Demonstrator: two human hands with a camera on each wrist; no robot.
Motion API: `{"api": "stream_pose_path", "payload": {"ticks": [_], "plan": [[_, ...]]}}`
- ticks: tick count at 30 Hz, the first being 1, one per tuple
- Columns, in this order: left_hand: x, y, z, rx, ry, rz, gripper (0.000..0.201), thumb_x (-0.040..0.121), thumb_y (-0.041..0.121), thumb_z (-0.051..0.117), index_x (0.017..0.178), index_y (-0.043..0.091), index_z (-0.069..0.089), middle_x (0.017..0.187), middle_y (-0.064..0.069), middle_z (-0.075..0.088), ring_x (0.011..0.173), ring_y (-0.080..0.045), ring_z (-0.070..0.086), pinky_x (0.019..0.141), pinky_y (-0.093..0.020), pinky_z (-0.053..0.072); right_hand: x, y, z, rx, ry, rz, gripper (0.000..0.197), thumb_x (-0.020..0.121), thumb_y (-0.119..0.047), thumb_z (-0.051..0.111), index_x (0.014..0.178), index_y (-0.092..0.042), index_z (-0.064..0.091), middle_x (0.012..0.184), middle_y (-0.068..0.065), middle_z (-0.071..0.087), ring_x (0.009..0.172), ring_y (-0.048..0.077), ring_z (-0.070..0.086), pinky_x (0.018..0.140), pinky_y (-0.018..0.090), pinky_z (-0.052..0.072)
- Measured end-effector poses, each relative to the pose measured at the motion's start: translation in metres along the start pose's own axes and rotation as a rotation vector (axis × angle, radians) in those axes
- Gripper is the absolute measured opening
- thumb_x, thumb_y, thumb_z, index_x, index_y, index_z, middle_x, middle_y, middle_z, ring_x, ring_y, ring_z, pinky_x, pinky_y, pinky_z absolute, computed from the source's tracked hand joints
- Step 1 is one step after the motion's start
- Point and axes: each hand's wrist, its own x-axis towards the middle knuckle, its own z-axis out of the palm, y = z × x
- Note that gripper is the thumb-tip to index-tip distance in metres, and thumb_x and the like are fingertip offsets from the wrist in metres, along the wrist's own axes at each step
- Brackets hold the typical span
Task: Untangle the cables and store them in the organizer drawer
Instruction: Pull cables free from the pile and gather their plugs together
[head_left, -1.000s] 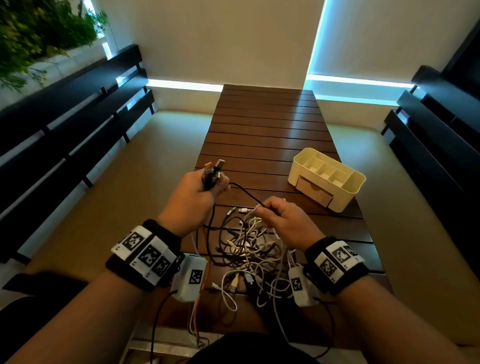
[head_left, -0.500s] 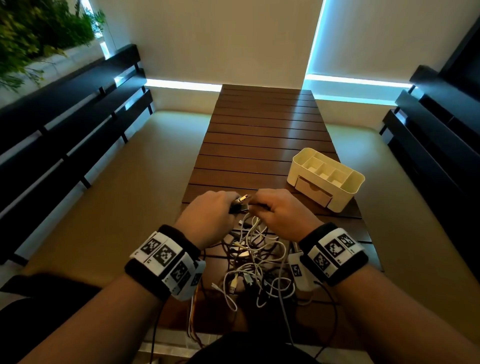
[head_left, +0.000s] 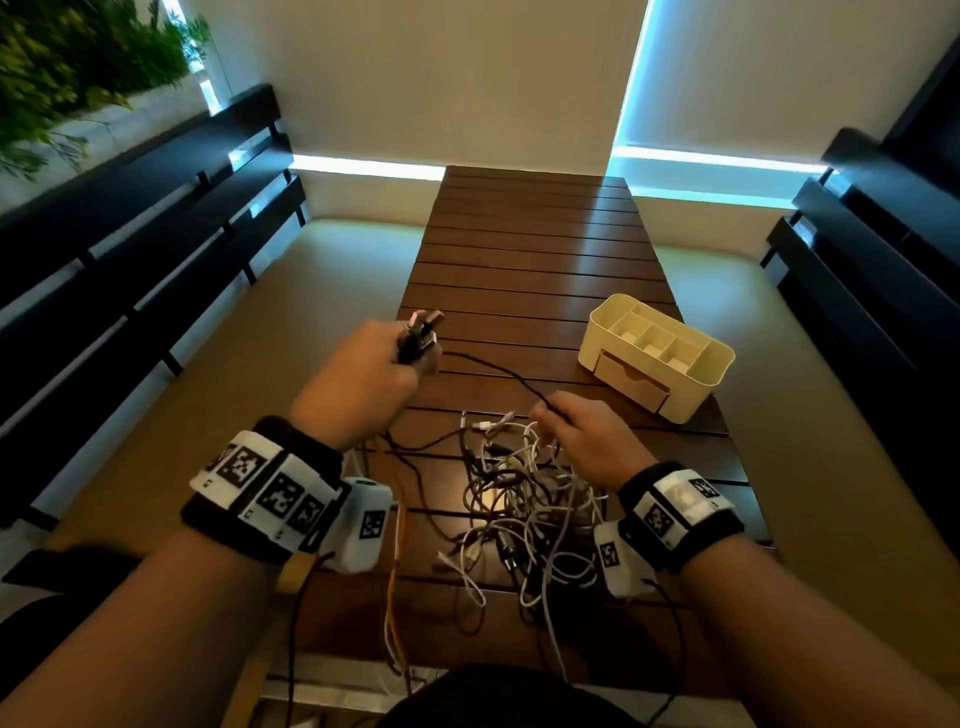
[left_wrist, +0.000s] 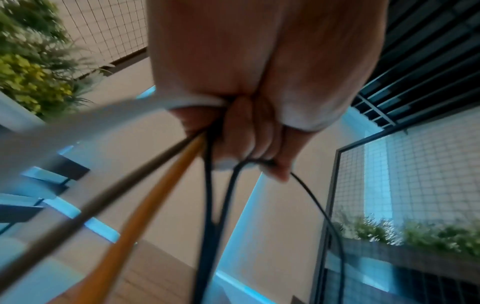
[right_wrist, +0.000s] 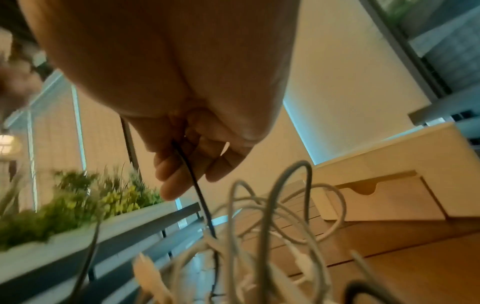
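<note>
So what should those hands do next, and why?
Probably keep drawing the black cable out with the right hand: it runs from the plugs gripped in the left hand into the tangled pile, so it is not yet free.

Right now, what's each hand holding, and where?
Left hand grips several cables just below their plugs. Right hand pinches the black cable mid-length, above the tangle.

organizer (head_left: 655, 354) right, behind cable tangle (head_left: 524, 499)
</note>
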Motion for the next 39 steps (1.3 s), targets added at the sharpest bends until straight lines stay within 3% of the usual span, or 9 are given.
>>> {"api": "stream_pose_path", "payload": {"ticks": [4, 8, 15, 20, 23, 25, 30, 35, 39], "plan": [[0.000, -0.028, 0.014, 0.189, -0.184, -0.146, 0.024, 0.099, 0.023, 0.056, 0.079, 0.012, 0.064, 0.068, -0.007, 0.058, 0.059, -0.023, 0.049, 0.055, -0.031, 0.035, 0.002, -0.013, -0.007, 0.245, 0.082, 0.015, 0.012, 0.099, -0.029, 0.055, 0.095, -0.024, 0.066, 0.081, -0.004, 0.062, 0.073, 0.013, 0.057, 0.074, 0.044, 0.050], [-0.008, -0.018, 0.019, 0.177, -0.107, -0.118, 0.028, 0.099, 0.013, 0.050, 0.070, 0.014, 0.050, 0.064, -0.005, 0.048, 0.057, -0.022, 0.040, 0.053, -0.032, 0.029, 0.001, -0.028, -0.011, 0.328, 0.099, 0.017, 0.023, 0.103, -0.026, 0.046, 0.106, -0.021, 0.068, 0.070, -0.029, 0.060, 0.075, 0.001, 0.051, 0.072, 0.026, 0.039], [-0.016, 0.024, 0.011, 0.104, 0.007, 0.100, 0.037, 0.093, 0.006, 0.049, 0.064, 0.025, 0.036, 0.061, 0.004, 0.041, 0.054, -0.012, 0.033, 0.052, -0.025, 0.021, 0.020, -0.025, 0.002, -0.007, 0.111, -0.063, 0.015, 0.103, -0.029, 0.048, 0.100, -0.024, 0.063, 0.091, -0.009, 0.060, 0.082, 0.001, 0.054, 0.065, 0.016, 0.037], [-0.012, 0.024, 0.015, 0.154, -0.153, 0.097, 0.036, 0.092, 0.007, 0.052, 0.063, 0.024, 0.040, 0.062, 0.004, 0.043, 0.053, -0.011, 0.035, 0.051, -0.025, 0.025, 0.029, -0.029, 0.005, -0.137, 0.131, -0.191, 0.017, 0.101, -0.027, 0.051, 0.095, -0.021, 0.066, 0.086, -0.008, 0.053, 0.079, 0.002, 0.050, 0.066, 0.017, 0.036], [-0.010, 0.014, 0.015, 0.059, -0.266, 0.053, 0.023, 0.096, 0.016, 0.055, 0.074, 0.015, 0.062, 0.058, 0.005, 0.047, 0.045, -0.006, 0.040, 0.046, -0.016, 0.033, 0.032, -0.026, 0.005, -0.209, 0.150, -0.202, 0.019, 0.101, -0.027, 0.052, 0.099, -0.017, 0.069, 0.087, -0.007, 0.051, 0.078, 0.002, 0.047, 0.066, 0.017, 0.035], [-0.008, 0.010, 0.014, -0.010, -0.244, 0.037, 0.022, 0.098, 0.024, 0.057, 0.082, 0.014, 0.069, 0.056, 0.006, 0.050, 0.041, -0.003, 0.040, 0.047, -0.016, 0.034, 0.032, -0.021, 0.007, -0.252, 0.135, -0.190, 0.020, 0.100, -0.027, 0.053, 0.100, -0.016, 0.069, 0.088, -0.006, 0.051, 0.078, 0.003, 0.046, 0.067, 0.020, 0.034], [-0.005, 0.003, 0.023, 0.072, -0.242, 0.012, 0.046, 0.095, 0.039, 0.063, 0.056, 0.024, 0.043, 0.051, 0.007, 0.038, 0.042, -0.007, 0.034, 0.051, -0.026, 0.028, 0.029, -0.023, 0.011, -0.166, 0.120, -0.216, 0.019, 0.100, -0.025, 0.054, 0.104, -0.016, 0.070, 0.086, -0.011, 0.050, 0.079, 0.001, 0.048, 0.068, 0.016, 0.036], [-0.007, -0.008, 0.034, -0.030, -0.300, 0.009, 0.042, 0.097, 0.034, 0.059, 0.060, 0.017, 0.051, 0.051, 0.007, 0.039, 0.044, -0.006, 0.032, 0.051, -0.024, 0.029, 0.030, -0.030, 0.010, -0.137, 0.188, -0.298, 0.018, 0.099, -0.024, 0.056, 0.103, -0.016, 0.072, 0.083, -0.014, 0.051, 0.077, -0.002, 0.049, 0.066, 0.008, 0.037], [-0.004, -0.009, 0.032, -0.133, -0.198, -0.015, 0.040, 0.098, 0.037, 0.055, 0.072, 0.008, 0.064, 0.057, 0.002, 0.044, 0.048, -0.009, 0.034, 0.052, -0.026, 0.031, 0.030, -0.025, 0.011, -0.185, 0.181, -0.304, 0.020, 0.098, -0.026, 0.057, 0.104, -0.015, 0.073, 0.082, -0.013, 0.049, 0.074, 0.002, 0.048, 0.065, 0.016, 0.037]]}}
